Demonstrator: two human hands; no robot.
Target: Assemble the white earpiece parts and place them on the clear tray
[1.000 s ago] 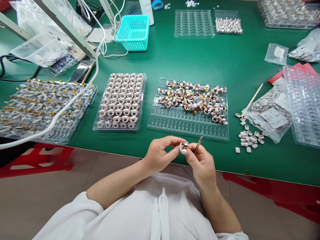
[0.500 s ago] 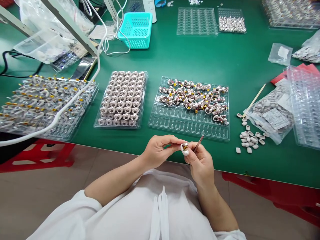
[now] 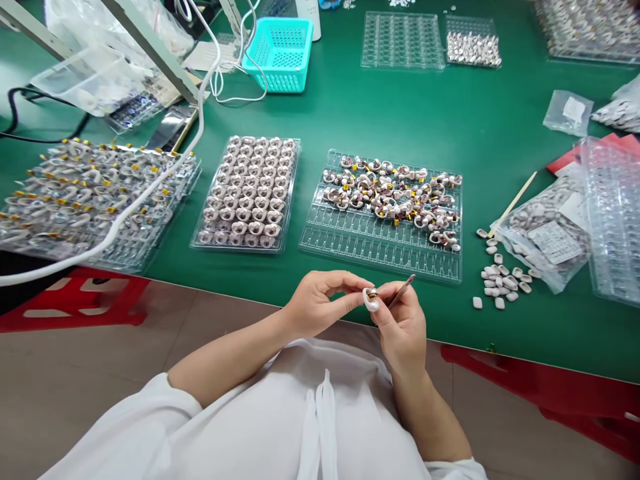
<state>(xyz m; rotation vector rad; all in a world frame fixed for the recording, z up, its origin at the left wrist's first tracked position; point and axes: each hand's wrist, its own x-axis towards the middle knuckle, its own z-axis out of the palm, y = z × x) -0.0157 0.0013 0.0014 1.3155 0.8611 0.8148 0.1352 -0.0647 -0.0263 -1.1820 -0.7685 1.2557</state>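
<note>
My left hand (image 3: 320, 303) pinches a small white curved plastic part (image 3: 371, 303) with a gold and dark piece inside it. From the other side, my right hand (image 3: 403, 327) grips the same part between thumb and finger. A thin brown stick-like tool (image 3: 403, 291) also lies in my right hand, its tip pointing up and away. Both hands are at the table's front edge. Just beyond them is a clear tray (image 3: 330, 243) partly filled with similar curved parts and gold strips. Loose white caps (image 3: 505, 280) lie to the right.
A full tray of pale shells (image 3: 245, 193) stands left of centre, beside stacked trays (image 3: 95, 200) crossed by a white cable (image 3: 145, 200). Farther back is a turquoise basket (image 3: 285, 73). On the right lie a bag of caps (image 3: 555, 233) and a wooden stick (image 3: 515, 200).
The camera view has shifted slightly. Both hands stay together on the curved part; the brown tool in my right hand now tilts lower, more to the right.
</note>
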